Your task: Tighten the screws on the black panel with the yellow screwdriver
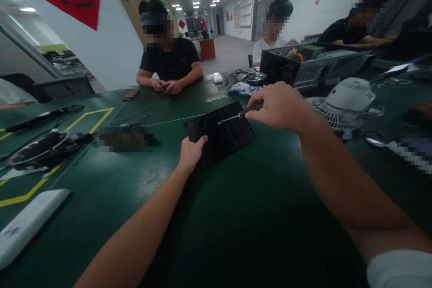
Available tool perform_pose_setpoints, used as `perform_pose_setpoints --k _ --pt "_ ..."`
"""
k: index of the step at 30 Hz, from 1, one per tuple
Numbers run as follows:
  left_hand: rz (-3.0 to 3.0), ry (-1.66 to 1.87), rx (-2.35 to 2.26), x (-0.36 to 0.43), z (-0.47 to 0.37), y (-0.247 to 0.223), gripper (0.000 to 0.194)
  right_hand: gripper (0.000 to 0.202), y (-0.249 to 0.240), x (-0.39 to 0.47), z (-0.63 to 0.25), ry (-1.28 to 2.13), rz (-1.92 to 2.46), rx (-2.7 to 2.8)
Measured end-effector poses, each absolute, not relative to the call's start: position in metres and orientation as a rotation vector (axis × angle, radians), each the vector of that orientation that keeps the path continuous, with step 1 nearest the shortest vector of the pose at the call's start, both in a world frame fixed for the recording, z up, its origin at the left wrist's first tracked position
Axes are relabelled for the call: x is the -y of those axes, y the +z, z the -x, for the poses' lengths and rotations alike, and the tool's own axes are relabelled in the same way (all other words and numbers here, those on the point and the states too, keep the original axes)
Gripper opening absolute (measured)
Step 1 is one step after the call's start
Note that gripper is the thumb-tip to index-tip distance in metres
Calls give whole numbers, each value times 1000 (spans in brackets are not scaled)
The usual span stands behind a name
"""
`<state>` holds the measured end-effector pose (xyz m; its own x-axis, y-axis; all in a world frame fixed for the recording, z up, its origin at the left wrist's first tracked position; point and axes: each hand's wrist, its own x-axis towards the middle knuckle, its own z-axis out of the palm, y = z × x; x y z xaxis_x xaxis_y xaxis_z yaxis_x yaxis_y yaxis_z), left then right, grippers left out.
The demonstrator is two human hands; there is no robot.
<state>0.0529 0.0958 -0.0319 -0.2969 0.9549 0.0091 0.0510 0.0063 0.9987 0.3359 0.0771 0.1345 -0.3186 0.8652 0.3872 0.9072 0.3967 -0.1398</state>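
A flat black rectangular panel [232, 137] with raised ribs is tilted over the green table. My left hand [191, 154] grips its near left edge, the thumb lying on top and the other fingers hidden beneath. In my right hand [275, 107] is a screwdriver [232, 119] with a black and yellow handle, fingers closed around it. Its metal shaft points left across the panel's face. Whether the tip touches the surface, I cannot tell.
On the right stand a white fan [349, 99] and an opened computer case [324, 65]. A metal bowl [255, 77] sits beyond the panel. At left are a white box-shaped object [30, 225] and dark cables [40, 148]. A person in black [170, 60] sits opposite; two others sit at right.
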Motion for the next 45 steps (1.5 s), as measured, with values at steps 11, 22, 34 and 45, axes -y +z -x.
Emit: perform_pose_setpoints --k 11,22,34,45 --pt "-1091 1388 -1469 -95 -53 -29 38 31 133 -75 -329 -125 1571 2246" --pt "-1117 1399 -1502 -96 -53 -32 43 43 136 -67 -317 -156 1785 2289" --pt "-1103 1407 -1480 -97 -54 -31 41 37 137 -83 -344 -37 1624 2437" --pt "-1104 1409 -1476 -97 -53 -32 39 29 139 -77 -339 -130 1607 2245"
